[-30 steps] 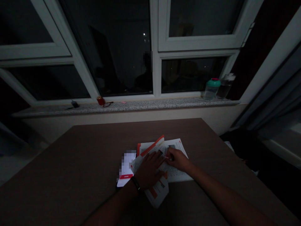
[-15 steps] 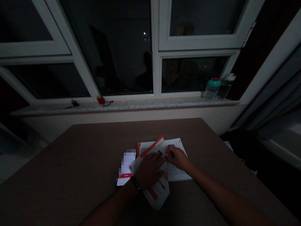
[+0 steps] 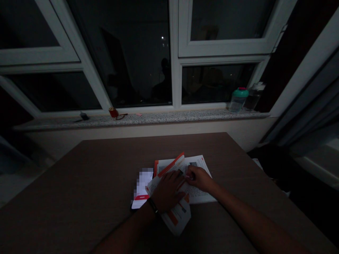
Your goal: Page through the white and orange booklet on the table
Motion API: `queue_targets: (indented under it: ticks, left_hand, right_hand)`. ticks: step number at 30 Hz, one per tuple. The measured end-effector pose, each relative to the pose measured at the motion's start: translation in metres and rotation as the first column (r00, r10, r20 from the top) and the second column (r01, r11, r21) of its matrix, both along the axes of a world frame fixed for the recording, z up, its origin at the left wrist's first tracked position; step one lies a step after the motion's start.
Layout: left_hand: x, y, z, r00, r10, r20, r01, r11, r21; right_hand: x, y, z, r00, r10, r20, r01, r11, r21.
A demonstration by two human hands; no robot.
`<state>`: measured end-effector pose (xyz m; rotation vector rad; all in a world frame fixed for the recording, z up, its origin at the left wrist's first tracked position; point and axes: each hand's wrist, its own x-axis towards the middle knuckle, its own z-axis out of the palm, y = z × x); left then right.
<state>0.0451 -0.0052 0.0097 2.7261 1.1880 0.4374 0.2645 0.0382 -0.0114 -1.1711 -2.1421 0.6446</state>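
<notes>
A printed paper sheet (image 3: 177, 216) with orange bands lies folded at a slant over a white printed booklet (image 3: 202, 192). My left hand (image 3: 168, 188) rests flat on the folded sheet, fingers stretched out toward the upper right. Just right of it, my right hand (image 3: 200, 178) is closed, its thumb and fingertips pinched at the sheet's right edge, above the booklet. The dim light blurs the exact contact at the fingertips. A phone (image 3: 143, 183) with its screen lit lies left of the paper, close to my left hand.
The brown table (image 3: 106, 169) reaches to the wall below the window. On the granite sill (image 3: 159, 117) stand a bottle with a teal lid (image 3: 239, 100), a clear bottle (image 3: 253, 97) and a small red container (image 3: 113, 113). A curtain (image 3: 307, 95) hangs at right.
My right hand has shifted slightly down, its fingertips now closer to the folded sheet's edge. My left hand, the sheet and the phone stay in place.
</notes>
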Motion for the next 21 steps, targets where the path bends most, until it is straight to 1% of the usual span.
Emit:
queue_targets:
  ticks: [3,5,9,17,19,21]
  left_hand:
    - [-0.001,0.0,0.001,1.0,0.005,-0.003,-0.005,1.0,0.0]
    - [-0.001,0.0,0.002,1.0,0.004,-0.005,-0.004,1.0,-0.003]
    - [0.001,-0.001,0.006,1.0,0.0,-0.023,-0.001,1.0,-0.012]
    - [0.007,-0.003,0.017,1.0,0.003,0.007,-0.003,1.0,-0.029]
    - [0.007,-0.002,0.018,1.0,0.0,0.017,0.001,1.0,-0.027]
    - [0.007,-0.002,0.017,1.0,-0.007,0.022,0.007,1.0,-0.021]
  right_hand:
    - [-0.001,0.003,-0.001,0.995,-0.101,-0.003,0.101,0.995,0.014]
    - [-0.001,0.005,-0.001,0.993,-0.117,-0.018,0.118,0.993,0.017]
    - [0.001,0.004,-0.001,0.997,-0.067,-0.027,0.067,0.998,0.009]
    - [0.003,-0.005,0.004,0.992,0.124,0.014,-0.124,0.992,0.018]
    - [0.002,-0.006,0.005,0.99,0.139,0.018,-0.14,0.99,0.024]
    - [0.001,-0.005,0.006,0.994,0.108,0.016,-0.108,0.994,0.012]
